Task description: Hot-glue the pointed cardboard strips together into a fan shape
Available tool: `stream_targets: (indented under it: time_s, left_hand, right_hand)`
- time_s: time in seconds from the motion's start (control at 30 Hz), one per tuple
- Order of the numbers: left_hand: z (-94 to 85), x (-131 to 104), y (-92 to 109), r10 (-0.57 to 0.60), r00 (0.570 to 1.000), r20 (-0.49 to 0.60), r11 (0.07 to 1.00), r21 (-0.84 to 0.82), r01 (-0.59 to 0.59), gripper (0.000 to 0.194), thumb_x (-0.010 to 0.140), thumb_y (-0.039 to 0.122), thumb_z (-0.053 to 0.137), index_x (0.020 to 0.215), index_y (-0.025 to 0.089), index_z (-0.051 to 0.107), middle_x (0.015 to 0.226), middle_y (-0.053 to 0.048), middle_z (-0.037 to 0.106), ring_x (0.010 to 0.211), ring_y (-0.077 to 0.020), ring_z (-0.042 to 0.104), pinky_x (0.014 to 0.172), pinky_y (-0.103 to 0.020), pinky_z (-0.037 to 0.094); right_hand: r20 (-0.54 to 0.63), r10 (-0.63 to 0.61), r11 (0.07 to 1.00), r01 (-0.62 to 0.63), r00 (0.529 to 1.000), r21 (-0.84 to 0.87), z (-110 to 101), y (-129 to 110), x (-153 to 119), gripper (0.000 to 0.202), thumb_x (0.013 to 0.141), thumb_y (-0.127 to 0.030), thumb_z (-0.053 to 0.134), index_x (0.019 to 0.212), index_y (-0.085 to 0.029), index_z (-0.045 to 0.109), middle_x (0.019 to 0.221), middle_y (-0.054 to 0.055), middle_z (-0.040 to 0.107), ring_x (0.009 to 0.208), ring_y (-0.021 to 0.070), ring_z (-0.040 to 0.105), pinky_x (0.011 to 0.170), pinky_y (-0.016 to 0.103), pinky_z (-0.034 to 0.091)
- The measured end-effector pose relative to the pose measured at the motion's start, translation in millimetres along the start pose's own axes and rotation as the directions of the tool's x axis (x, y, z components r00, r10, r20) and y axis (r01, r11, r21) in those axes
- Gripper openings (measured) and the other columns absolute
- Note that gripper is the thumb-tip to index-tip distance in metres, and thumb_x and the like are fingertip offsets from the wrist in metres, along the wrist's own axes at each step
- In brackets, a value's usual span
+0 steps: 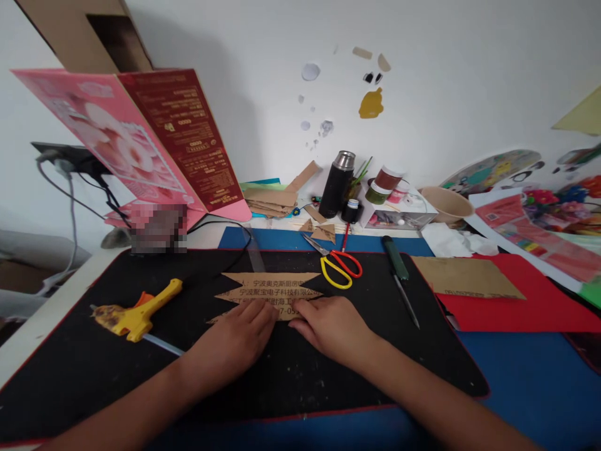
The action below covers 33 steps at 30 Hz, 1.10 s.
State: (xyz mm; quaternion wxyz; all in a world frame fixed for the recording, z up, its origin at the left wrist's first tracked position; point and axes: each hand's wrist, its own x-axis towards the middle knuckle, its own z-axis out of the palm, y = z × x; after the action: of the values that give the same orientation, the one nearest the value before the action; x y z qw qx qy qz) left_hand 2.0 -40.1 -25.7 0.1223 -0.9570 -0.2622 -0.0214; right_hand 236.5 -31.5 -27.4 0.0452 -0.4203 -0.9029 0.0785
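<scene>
The left forearm (134, 401), towards eight o'clock, and the right forearm (436, 389), towards five, are bare and rounded, narrowing to a bare left hand (237, 338) and right hand (335, 329).

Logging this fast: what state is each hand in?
Left hand: fingers curled on the notched cardboard; gripping or pressing, can't tell.
Right hand: partly curled at its near edge; grip unclear.

Illumination: dim, diffuse, apparently from the left; a soft shadow (228, 119) falls on the wall (277, 44) beside the pink box (113, 141). Frame edges stretch; one patch (158, 228) (at the box's foot) is pixelated.
</scene>
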Motion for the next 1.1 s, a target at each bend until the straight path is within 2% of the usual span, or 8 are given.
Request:
stream_targets:
  time_s: [0.17,0.33,0.57,0.77,0.97,1.03,1.1]
  left_hand:
    - [-4.6,7,-1,0.005,0.994,0.11,1.0,-0.007,-0.004,0.033,0.093,0.004,0.051,0.121,0.007,0.068,0.112,-0.017,0.072,0.098,-0.0291,0.069,0.083,-0.041,0.061]
    - [-5.5,12,-2,0.011,0.983,0.184,0.999,-0.05,-0.001,0.03,0.092,0.004,0.054,0.117,0.008,0.069,0.112,-0.016,0.071,0.098,-0.0294,0.068,0.082,-0.041,0.06]
    - [1.6,9,-7,0.018,0.986,0.168,0.992,-0.128,0.004,0.02,0.095,0.007,0.051,0.102,0.011,0.07,0.108,-0.014,0.07,0.094,-0.0285,0.066,0.079,-0.04,0.058]
    - [9.5,6,-11,0.002,0.998,0.066,0.976,-0.216,0.013,0.025,0.098,0.008,0.044,0.106,0.013,0.068,0.107,-0.012,0.069,0.098,-0.0247,0.064,0.091,-0.039,0.053]
    - [7.3,10,-16,0.094,0.985,0.143,0.99,-0.119,-0.077,0.025,0.095,0.006,0.048,0.105,0.012,0.07,0.103,-0.011,0.07,0.091,-0.0262,0.065,0.08,-0.038,0.055]
    - [8.1,10,-16,0.108,0.986,0.13,0.99,-0.101,-0.095,0.025,0.095,0.007,0.049,0.106,0.011,0.071,0.103,-0.012,0.071,0.091,-0.0264,0.065,0.079,-0.038,0.056]
    - [11.0,7,-16,0.088,0.993,0.072,0.99,-0.118,-0.079,0.026,0.096,0.008,0.049,0.109,0.01,0.071,0.106,-0.014,0.072,0.093,-0.0267,0.066,0.081,-0.038,0.056]
  right_hand:
    - [0.027,-0.013,0.998,0.014,1.0,-0.062,0,-2,2,0.02,0.102,-0.034,0.056,0.097,-0.018,0.065,0.085,0.007,0.077,0.077,0.0241,0.073,0.063,0.031,0.045]
    - [0.036,-0.01,0.998,0.012,0.999,-0.06,4,-4,0,0.021,0.104,-0.032,0.053,0.102,-0.016,0.066,0.087,0.007,0.077,0.078,0.0235,0.073,0.062,0.031,0.043]
    - [0.053,0.021,0.998,-0.017,0.998,-0.059,3,-7,0,0.02,0.105,-0.031,0.051,0.102,-0.016,0.065,0.083,0.006,0.077,0.072,0.0214,0.072,0.057,0.031,0.037]
    - [0.068,0.022,0.998,-0.018,0.997,-0.059,2,-8,1,0.021,0.105,-0.03,0.049,0.099,-0.016,0.064,0.082,0.006,0.077,0.07,0.0204,0.071,0.056,0.031,0.034]
    - [0.044,0.008,0.998,-0.005,0.999,-0.07,2,-5,2,0.021,0.105,-0.031,0.05,0.097,-0.017,0.065,0.078,0.005,0.076,0.065,0.0194,0.069,0.053,0.032,0.028]
    - [0.032,0.013,0.997,-0.011,0.999,-0.07,4,-5,1,0.022,0.105,-0.031,0.05,0.097,-0.017,0.064,0.077,0.005,0.076,0.065,0.0194,0.069,0.054,0.032,0.027]
    - [0.025,0.022,0.998,-0.021,0.999,-0.06,6,-5,0,0.023,0.105,-0.031,0.048,0.098,-0.017,0.064,0.077,0.005,0.075,0.065,0.0195,0.069,0.054,0.032,0.028]
